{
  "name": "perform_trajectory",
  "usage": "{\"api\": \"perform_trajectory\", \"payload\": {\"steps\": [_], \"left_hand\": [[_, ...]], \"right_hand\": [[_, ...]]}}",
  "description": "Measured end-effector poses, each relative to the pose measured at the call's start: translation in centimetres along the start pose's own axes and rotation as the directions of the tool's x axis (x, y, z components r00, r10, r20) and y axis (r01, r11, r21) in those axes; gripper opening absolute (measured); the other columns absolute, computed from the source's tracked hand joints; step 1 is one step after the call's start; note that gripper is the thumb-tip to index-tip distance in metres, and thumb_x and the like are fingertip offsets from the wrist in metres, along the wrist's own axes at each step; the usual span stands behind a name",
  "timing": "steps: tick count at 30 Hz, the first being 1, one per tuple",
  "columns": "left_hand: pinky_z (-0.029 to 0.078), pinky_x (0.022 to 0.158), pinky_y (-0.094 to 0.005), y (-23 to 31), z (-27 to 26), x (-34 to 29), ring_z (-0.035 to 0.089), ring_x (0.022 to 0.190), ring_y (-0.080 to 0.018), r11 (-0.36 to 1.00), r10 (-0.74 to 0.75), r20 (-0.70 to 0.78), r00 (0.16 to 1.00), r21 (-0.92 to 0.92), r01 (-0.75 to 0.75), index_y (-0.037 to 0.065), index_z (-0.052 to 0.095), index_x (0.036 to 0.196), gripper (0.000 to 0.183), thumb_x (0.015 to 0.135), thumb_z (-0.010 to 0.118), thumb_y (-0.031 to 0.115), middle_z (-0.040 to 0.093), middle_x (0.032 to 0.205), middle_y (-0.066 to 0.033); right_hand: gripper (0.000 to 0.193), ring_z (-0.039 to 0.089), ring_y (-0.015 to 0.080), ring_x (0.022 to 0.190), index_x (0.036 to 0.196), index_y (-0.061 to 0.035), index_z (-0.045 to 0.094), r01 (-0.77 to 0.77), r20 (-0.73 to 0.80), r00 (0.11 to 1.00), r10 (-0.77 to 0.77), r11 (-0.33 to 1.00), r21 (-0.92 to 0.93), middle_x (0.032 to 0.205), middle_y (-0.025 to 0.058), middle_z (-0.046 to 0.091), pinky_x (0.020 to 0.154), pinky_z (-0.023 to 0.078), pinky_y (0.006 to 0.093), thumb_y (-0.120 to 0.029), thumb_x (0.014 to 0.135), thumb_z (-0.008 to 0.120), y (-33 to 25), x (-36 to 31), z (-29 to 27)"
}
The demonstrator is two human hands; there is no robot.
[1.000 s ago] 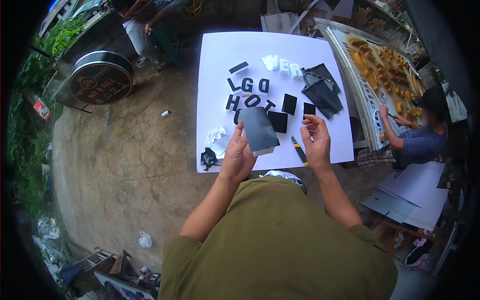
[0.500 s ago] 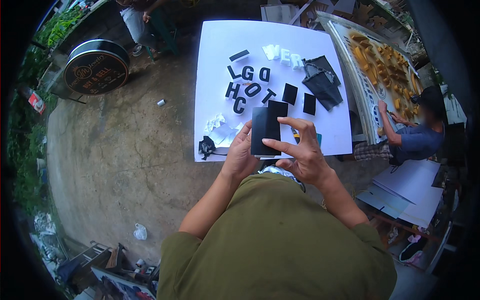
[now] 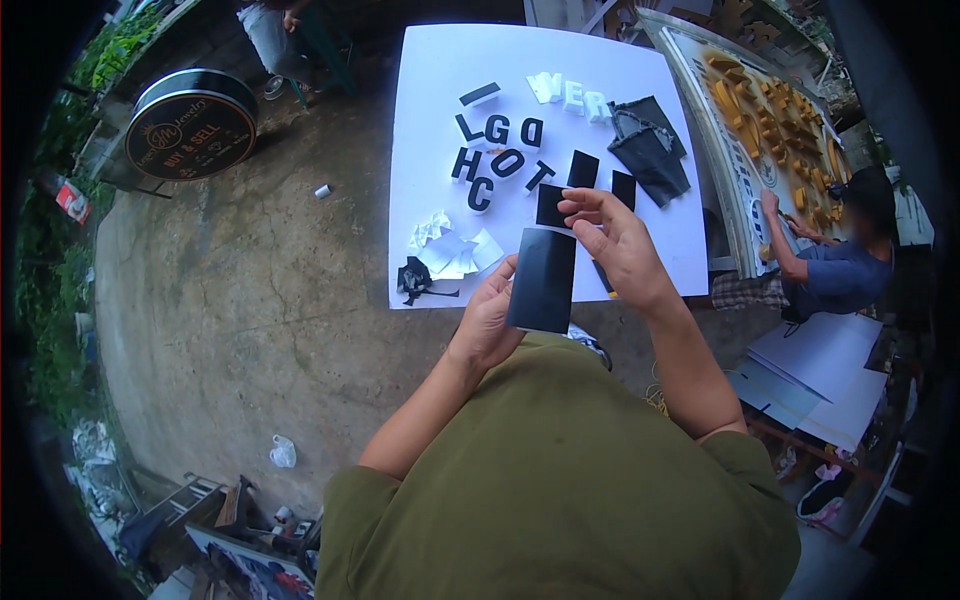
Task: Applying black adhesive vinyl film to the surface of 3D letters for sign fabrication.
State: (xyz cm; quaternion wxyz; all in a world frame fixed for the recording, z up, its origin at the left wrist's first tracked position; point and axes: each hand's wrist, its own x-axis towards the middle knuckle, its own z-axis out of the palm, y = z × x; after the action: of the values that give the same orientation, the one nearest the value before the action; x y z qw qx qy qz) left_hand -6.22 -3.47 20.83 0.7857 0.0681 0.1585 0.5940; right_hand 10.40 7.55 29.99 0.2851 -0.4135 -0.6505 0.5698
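Observation:
My left hand (image 3: 487,318) grips a glossy black rectangular sheet (image 3: 543,280) by its left edge, held in front of the white table. My right hand (image 3: 622,250) is up beside the sheet's top right corner, fingers bent and a little apart. I see nothing between them. Its fingertips overlap the edge of a small black rectangle (image 3: 552,208); whether they touch it I cannot tell. Another black rectangle (image 3: 583,168) and a third one (image 3: 623,189) lie just beyond. Several black-faced block letters (image 3: 495,128) stand on the white tabletop (image 3: 430,120).
White block letters (image 3: 572,97) and dark cloth-like pieces (image 3: 648,150) lie at the table's far right. Crumpled paper (image 3: 450,250) and black scraps (image 3: 415,277) sit near left. A co-worker (image 3: 835,240) works at a board of yellow letters (image 3: 765,120). A round sign (image 3: 192,125) stands left.
My right hand has come off the black sheet and moved up and right. The sheet, still in my left hand, has come lower and nearer to me. The view has shifted slightly.

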Motion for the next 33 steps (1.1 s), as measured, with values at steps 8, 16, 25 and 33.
{"api": "perform_trajectory", "payload": {"steps": [8,16,25,33], "left_hand": [[0.055,0.095,-0.0351,-0.4,-0.3,-0.3,0.065,0.11,-0.0171,0.999,-0.054,-0.043,0.998,-0.011,0.054,0.006,0.049,0.136,0.041,0.099,0.063,0.018,0.063,0.122,-0.0084],[0.055,0.094,-0.0352,-0.2,-0.3,0.2,0.066,0.11,-0.0169,0.998,-0.066,-0.053,0.996,-0.005,0.066,0.006,0.049,0.136,0.043,0.099,0.064,0.02,0.063,0.123,-0.0081],[0.055,0.093,-0.0338,0.2,-0.4,0.4,0.066,0.107,-0.016,0.998,-0.067,-0.038,0.997,-0.013,0.066,0.004,0.047,0.136,0.046,0.098,0.065,0.021,0.064,0.121,-0.0087],[0.055,0.091,-0.0323,0.3,-0.5,0.5,0.066,0.104,-0.014,0.992,-0.12,-0.035,0.992,-0.051,0.118,0.004,0.046,0.137,0.049,0.098,0.066,0.026,0.065,0.118,-0.0055]], "right_hand": [[0.023,0.062,0.0105,0.088,0.109,0.0047,0.065,-0.309,0.188,0.938,0.292,0.949,0.067,0.097,0.0064,0.069,0.081,0.051,0.027,-0.015,0.097,0.066,-0.3,0.9,0.7],[0.014,0.064,0.0114,0.08,0.095,0.0038,0.065,-0.202,0.096,0.972,0.213,0.973,-0.116,0.086,0.0056,0.067,0.072,0.052,0.0276,-0.01,0.093,0.068,-1.0,1.4,1.0],[0.015,0.065,0.0121,0.08,0.096,0.0042,0.065,-0.193,0.11,0.973,0.204,0.976,-0.098,0.086,0.0053,0.067,0.071,0.052,0.0279,-0.01,0.093,0.067,-0.5,2.0,1.1],[0.019,0.063,0.0109,0.083,0.105,0.0042,0.065,-0.221,0.094,0.969,0.229,0.971,-0.086,0.089,0.0068,0.068,0.073,0.052,0.0269,-0.012,0.095,0.065,0.4,2.3,1.1]]}}
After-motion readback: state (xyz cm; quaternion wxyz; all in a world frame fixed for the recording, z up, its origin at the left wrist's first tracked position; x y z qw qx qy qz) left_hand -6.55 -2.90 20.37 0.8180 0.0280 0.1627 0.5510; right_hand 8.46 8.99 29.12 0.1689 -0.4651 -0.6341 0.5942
